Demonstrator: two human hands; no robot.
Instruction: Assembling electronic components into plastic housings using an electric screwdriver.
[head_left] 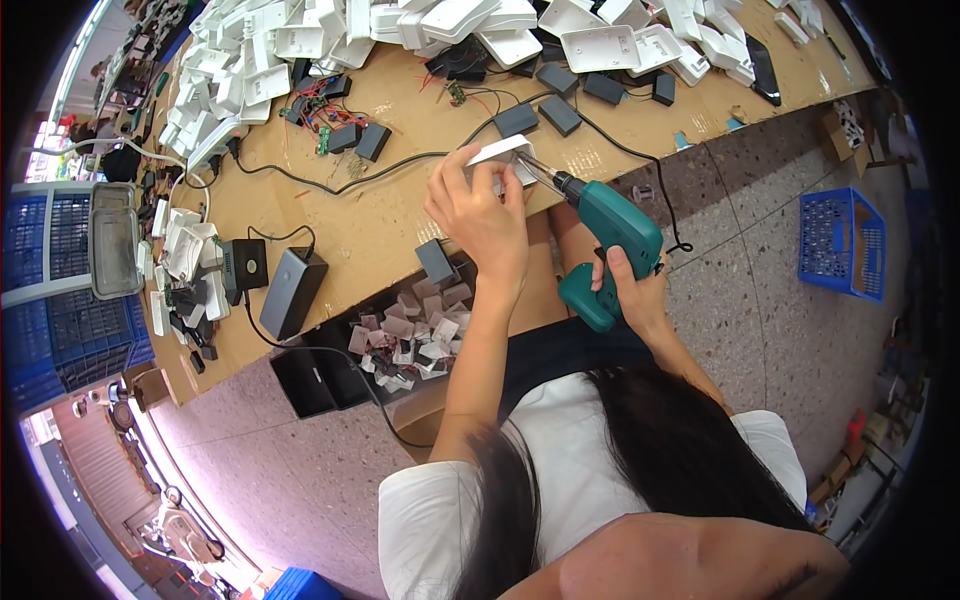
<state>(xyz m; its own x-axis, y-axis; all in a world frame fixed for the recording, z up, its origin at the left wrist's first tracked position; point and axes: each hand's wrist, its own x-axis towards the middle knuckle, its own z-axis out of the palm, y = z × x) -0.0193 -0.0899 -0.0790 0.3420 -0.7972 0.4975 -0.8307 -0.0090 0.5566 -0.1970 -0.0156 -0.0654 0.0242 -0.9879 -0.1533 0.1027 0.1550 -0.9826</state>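
Note:
My left hand [478,212] is raised at the front edge of the workbench, its fingers closed on a small white plastic casing [500,149]. In my right hand [636,290] is a green cordless screwdriver [616,222], gripped by its handle. Its long bit points up and left and reaches the casing beside my left fingertips. Whether the bit sits in a screw is hidden. Just beyond the casing lie black rectangular blocks [516,120], and another black block [435,262] sits at the bench edge near my left wrist.
White plastic shells [600,48] are heaped along the far side of the cardboard-covered bench [380,215]. Black cables cross it. Green circuit boards [323,140] with red wires lie left of centre. Below, a box holds white pieces [425,330]. A blue crate [842,245] stands on the right floor.

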